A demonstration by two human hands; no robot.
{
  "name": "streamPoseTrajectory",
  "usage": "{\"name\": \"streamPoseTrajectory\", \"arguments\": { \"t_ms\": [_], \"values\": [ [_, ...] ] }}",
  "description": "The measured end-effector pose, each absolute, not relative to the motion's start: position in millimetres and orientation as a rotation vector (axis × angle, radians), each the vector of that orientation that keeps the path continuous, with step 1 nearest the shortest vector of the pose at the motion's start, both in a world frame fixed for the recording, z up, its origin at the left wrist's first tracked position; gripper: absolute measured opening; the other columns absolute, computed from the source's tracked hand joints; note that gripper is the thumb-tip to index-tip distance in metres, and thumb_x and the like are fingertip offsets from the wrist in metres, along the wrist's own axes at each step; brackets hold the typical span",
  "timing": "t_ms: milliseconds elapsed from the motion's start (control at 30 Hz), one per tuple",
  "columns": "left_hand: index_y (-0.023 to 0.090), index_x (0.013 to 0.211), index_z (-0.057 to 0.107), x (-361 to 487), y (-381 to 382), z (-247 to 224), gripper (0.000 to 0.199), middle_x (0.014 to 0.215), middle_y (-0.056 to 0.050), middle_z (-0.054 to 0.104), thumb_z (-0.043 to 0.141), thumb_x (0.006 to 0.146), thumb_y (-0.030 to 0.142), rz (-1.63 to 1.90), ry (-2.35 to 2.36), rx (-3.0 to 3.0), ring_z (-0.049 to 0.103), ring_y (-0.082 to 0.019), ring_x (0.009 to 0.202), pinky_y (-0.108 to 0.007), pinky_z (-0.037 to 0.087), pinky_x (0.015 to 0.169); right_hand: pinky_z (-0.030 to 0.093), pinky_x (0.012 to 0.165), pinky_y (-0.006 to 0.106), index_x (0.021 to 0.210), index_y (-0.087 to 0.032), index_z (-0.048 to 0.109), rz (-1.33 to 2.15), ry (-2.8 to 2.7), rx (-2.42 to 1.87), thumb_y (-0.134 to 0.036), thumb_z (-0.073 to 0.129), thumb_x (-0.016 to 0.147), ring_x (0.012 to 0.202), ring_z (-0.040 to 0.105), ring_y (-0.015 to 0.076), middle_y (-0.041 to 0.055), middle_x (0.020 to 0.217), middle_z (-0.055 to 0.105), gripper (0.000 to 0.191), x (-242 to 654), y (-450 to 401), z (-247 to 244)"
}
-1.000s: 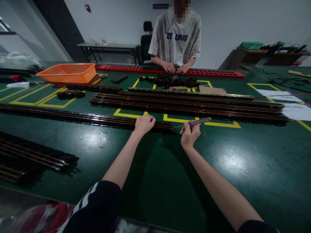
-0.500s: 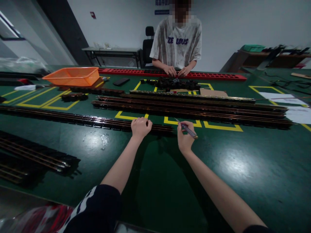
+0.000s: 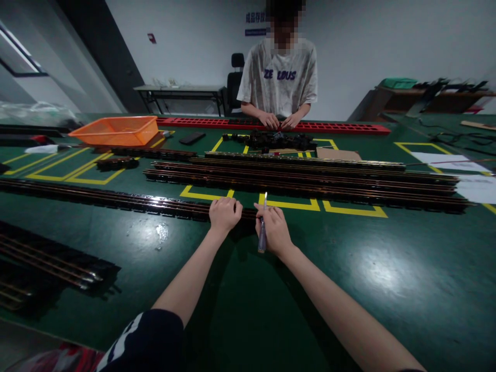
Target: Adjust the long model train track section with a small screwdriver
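Note:
My left hand [image 3: 225,214] is closed over the right part of a long black rail [image 3: 170,206] with copper-coloured strips, which lies on the green table. Its fingertips are partly hidden behind the knuckles. Beside it, over the rail's right end, my right hand [image 3: 274,231] is closed around a screwdriver [image 3: 262,240] with a purplish handle. The shaft points away from me and the handle end sticks out toward me. Whether my right fingers touch the rail I cannot tell. Beyond both hands lies a bundle of similar long rails [image 3: 310,181].
Across the table [image 3: 368,294], a person [image 3: 279,82] works with both hands at a red slotted rail [image 3: 344,128]. An orange basket [image 3: 116,132] stands at the back left, near a dark phone-like slab [image 3: 192,138]. More black rails [image 3: 50,253] lie at the near left.
My right hand has moved left, closer to my left hand, and the screwdriver has turned from slanting to nearly straight away from me. My left hand stays on the rail.

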State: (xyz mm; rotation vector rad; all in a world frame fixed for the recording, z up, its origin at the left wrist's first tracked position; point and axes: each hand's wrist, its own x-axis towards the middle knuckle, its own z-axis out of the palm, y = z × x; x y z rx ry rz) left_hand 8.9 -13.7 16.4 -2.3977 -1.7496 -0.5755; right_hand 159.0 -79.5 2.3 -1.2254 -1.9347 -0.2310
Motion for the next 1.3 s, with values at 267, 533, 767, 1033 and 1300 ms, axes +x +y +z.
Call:
{"name": "streamPoseTrajectory", "arguments": {
  "t_ms": [267,533,767,1033,1300],
  "values": [
    [0.016,0.072,0.064,26,-22,10,0.043,0.073,-0.007,0.067,0.026,0.092,0.024,-0.728,-1.549,-2.406,0.059,-0.019,0.074,-0.033,0.033,0.072,0.043,0.079,0.038,0.092,-0.014,0.053,-0.304,-2.144,-1.498,-0.019,0.052,0.08,0.089,0.06,0.025,0.013,0.096,0.067,0.013,156,-80,4],
    [0.016,0.07,0.063,26,-20,2,0.039,0.07,-0.004,0.067,0.03,0.091,0.021,-0.932,-1.412,-2.364,0.059,-0.017,0.069,-0.032,0.034,0.071,0.035,0.085,0.037,0.088,-0.014,0.052,-0.244,-2.039,-1.661,-0.017,0.053,0.077,0.087,0.057,0.0241,0.0102,0.09,0.066,0.011,146,-83,9],
    [0.016,0.073,0.065,21,-19,3,0.036,0.077,-0.004,0.069,0.033,0.09,0.021,-1.018,-1.416,-2.318,0.061,-0.017,0.075,-0.034,0.035,0.077,0.03,0.09,0.039,0.102,-0.012,0.05,-0.271,-1.827,-1.763,0.0,0.038,0.076,0.09,0.058,0.024,0.0108,0.094,0.066,0.031,149,-82,5],
    [0.017,0.073,0.066,21,-17,1,0.038,0.077,-0.004,0.07,0.033,0.091,0.022,-1.009,-1.51,-2.3,0.061,-0.018,0.074,-0.035,0.035,0.076,0.028,0.098,0.039,0.081,-0.018,0.047,-0.295,-1.873,-1.558,-0.003,0.039,0.076,0.1,0.057,0.0227,0.0113,0.108,0.065,0.017,164,-83,1],
    [0.016,0.073,0.066,20,-17,1,0.039,0.078,-0.003,0.07,0.032,0.091,0.022,-1.016,-1.559,-2.298,0.061,-0.018,0.077,-0.034,0.036,0.077,0.028,0.098,0.044,0.095,-0.014,0.051,-0.284,-1.835,-1.783,-0.003,0.042,0.074,0.094,0.058,0.0253,0.0096,0.091,0.066,0.025,150,-81,4]
  ]
}}
